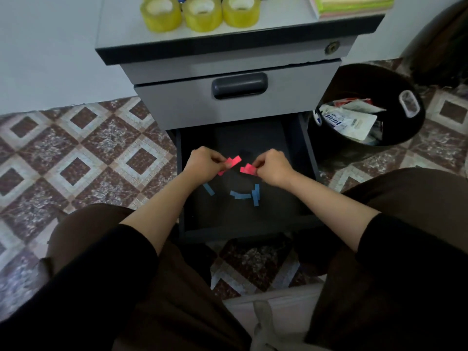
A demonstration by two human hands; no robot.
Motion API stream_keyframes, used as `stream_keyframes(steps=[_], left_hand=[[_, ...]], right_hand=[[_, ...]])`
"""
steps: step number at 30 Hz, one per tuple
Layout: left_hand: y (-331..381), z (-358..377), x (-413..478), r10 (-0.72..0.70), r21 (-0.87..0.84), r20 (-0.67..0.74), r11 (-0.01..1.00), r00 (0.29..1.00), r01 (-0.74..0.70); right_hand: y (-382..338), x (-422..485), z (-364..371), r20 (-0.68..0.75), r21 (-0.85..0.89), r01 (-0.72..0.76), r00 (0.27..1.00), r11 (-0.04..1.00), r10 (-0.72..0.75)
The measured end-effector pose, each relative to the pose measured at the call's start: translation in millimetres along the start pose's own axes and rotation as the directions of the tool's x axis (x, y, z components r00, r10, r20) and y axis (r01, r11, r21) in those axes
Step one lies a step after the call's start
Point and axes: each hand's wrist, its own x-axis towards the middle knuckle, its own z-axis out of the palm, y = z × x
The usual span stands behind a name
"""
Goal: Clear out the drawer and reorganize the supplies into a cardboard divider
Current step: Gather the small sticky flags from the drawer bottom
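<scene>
Bottom drawer [278,209] is pulled open, nearly bare. Nearest the person, three blue strips [240,195] lie flat on its floor in a loose arc. The one at 9 runs 10-to-4, the middle one approx. 9-to-3, and the one at 3 runs 12-to-6 and seems to touch the middle one's end.

Just beyond, both hands hover over the drawer. The left hand [202,164] pinches a pink strip [232,162] btwn thumb and fingertips, free end pointing to 2. The right hand [274,168] pinches a second pink strip [247,170] the same way, axis near 9-to-3, free end to 9.

So the blues lie at 6 from the fingers. The right hand is nearer the 12-to-6 one, the left hand nearer the slanted one. No cardboard divider in view.

Farther: closed drawer [177,105], tape rolls [202,13] on top at 12, bin [395,82] at 2.
</scene>
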Motion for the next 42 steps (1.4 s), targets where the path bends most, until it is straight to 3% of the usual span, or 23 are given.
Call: stream_keyframes(steps=[3,10,16,22,25,30,36,42], left_hand=[[6.7,-8.6,-0.8,-0.002,-0.113,-0.021,0.994,1.000,0.000],[11.6,-22.1,-2.4,0.018,-0.231,0.097,0.973,0.995,0.004],[19.5,-14.9,8.2,0.077,-0.244,0.101,0.969,0.992,-0.050],[40.1,-9.0,21.4,0.069,-0.262,0.142,0.965,0.987,-0.030],[47.1,-8.2,24.0,0.078,-0.266,0.175,0.963,0.981,-0.029],[59.6,-13.7,25.7,0.102,-0.270,0.108,0.960,0.989,-0.070],[65.6,-22.1,23.2,0.132,-0.189,0.007,0.974,0.991,-0.129],[66.5,-21.1,21.7,0.141,-0.245,-0.021,0.959,0.990,-0.142]], right_hand=[[-12.6,-5.2,-18.8,0.059,0.146,-0.051,0.997,0.988,0.043],[-28.1,-5.7,-58.6,0.097,0.173,0.034,0.994,0.984,-0.052],[-13.6,4.4,-51.6,0.070,0.191,0.000,0.997,0.982,-0.014],[-19.8,19.7,-44.4,0.131,0.117,-0.056,0.991,0.992,0.040],[-24.4,23.1,-47.6,0.146,0.201,-0.061,0.989,0.978,0.032],[-30.7,19.9,-62.2,0.082,0.438,-0.013,0.996,0.899,-0.026],[-26.1,18.4,-80.8,0.148,0.568,-0.008,0.985,0.823,-0.093],[-24.7,17.1,-86.5,0.184,0.656,-0.045,0.978,0.753,-0.102]])
